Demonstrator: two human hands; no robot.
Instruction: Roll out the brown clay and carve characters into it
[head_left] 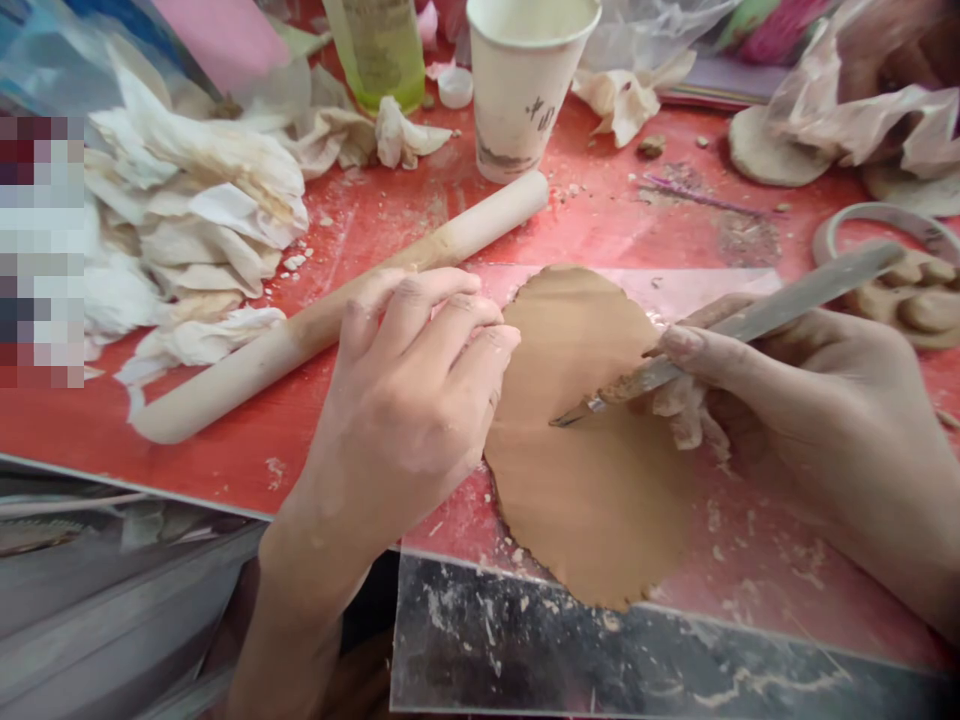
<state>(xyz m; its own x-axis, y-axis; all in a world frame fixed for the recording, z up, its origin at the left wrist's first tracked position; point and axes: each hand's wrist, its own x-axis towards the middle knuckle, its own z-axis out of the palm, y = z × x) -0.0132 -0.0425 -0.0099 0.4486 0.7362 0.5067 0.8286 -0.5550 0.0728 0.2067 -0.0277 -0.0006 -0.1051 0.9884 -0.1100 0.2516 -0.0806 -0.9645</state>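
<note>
A flat brown slab of clay (pixel 592 500) with a ragged edge lies on a clear plastic sheet (pixel 495 630). My right hand (pixel 810 390) is closed around a clay carving tool (pixel 810 290) with a pale handle. Its clay-smeared metal tip points down at the slab's middle; whether it touches cannot be told. Pale scraps or fingertips show under that hand, too unclear to name. At the slab's left edge rests my left hand (pixel 420 400), fingers loosely bent and holding nothing visible. Just beyond it lies a wooden rolling pin (pixel 232 385), partly hidden by the fingers.
A paper cup (pixel 529 100) stands behind the rolling pin, beside a bottle of yellow-green liquid (pixel 379 60). Crumpled tissues (pixel 217 210) pile up at left. A tape roll (pixel 829 235) and lumps of clay (pixel 926 310) sit at right. The red table's front edge (pixel 135 485) runs below.
</note>
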